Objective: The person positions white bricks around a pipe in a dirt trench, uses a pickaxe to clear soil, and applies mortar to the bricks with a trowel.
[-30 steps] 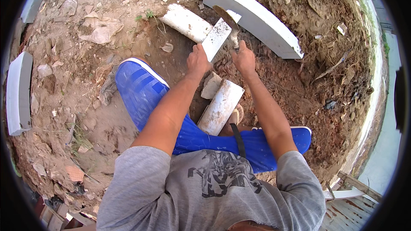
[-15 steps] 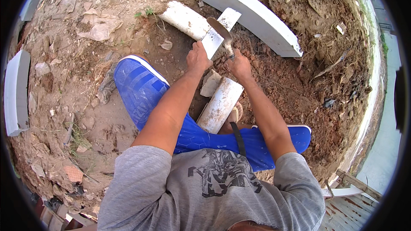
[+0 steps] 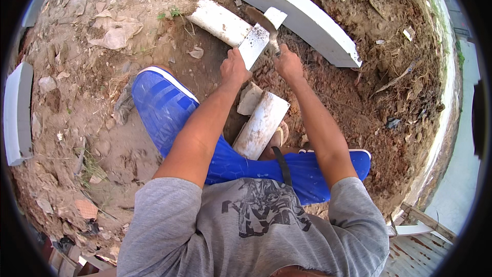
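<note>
My left hand (image 3: 235, 67) is closed on the near end of a flat white strip (image 3: 253, 45) with dark dirt specks on it. The strip slants away to the right, its far end close to a curved white block. My right hand (image 3: 289, 63) grips the handle of a trowel (image 3: 262, 21), whose rusty brown blade crosses over the strip. Directly left of the blade lies a dirty white cylinder (image 3: 220, 22), its far end broken. Another stained white cylinder (image 3: 262, 125) lies between my legs, beside a rough stone chunk (image 3: 249, 98).
The long curved white block (image 3: 302, 20) stands on edge in the soil ahead. A second white block (image 3: 19, 115) is at the far left. Crumpled plastic (image 3: 117, 32), stones and dry stalks litter the uneven dirt. A pale wall (image 3: 456, 143) runs along the right.
The trowel and my right hand have moved slightly up and away. My left hand keeps its hold on the strip. The whole view has shifted a little.
</note>
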`<state>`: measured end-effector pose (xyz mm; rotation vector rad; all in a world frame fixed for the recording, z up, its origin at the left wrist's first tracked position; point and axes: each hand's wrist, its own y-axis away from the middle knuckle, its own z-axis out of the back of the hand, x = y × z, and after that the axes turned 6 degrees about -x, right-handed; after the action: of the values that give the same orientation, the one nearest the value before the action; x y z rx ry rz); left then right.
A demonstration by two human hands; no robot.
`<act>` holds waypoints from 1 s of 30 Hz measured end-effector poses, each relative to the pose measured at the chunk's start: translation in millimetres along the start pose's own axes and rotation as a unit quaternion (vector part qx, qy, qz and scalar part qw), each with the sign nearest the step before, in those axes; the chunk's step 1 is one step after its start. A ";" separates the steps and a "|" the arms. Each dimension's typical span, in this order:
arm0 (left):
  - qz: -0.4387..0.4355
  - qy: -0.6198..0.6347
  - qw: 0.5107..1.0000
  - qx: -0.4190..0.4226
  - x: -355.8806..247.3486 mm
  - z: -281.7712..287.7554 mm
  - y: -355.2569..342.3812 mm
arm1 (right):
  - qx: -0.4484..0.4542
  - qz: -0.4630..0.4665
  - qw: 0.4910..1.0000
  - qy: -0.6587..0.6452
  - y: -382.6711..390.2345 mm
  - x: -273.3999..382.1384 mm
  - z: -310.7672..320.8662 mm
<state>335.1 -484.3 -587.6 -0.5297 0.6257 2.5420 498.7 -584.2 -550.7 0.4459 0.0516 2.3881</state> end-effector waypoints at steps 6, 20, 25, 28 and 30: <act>0.000 0.000 1.000 -0.011 14.6 -4.5 2.9 | -0.059 0.000 0.992 -0.113 11.5 23.0 1.2; 0.001 0.000 1.000 -0.015 5.8 -0.6 2.8 | -0.003 -0.018 1.000 -0.020 8.3 10.6 3.6; 0.002 0.013 1.000 -0.022 3.4 -2.4 4.3 | -0.156 0.059 0.967 -0.194 49.3 6.5 -13.2; 0.006 0.016 1.000 -0.018 0.5 4.0 3.9 | 0.003 0.037 0.997 -0.072 54.2 7.2 -13.1; 0.022 0.013 0.999 -0.019 6.5 4.6 7.6 | 0.026 -0.006 0.996 -0.087 64.6 29.3 -7.5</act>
<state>324.6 -485.6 -584.3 -0.5697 0.6076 2.5968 434.7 -613.4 -538.8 0.6759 0.0383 2.3309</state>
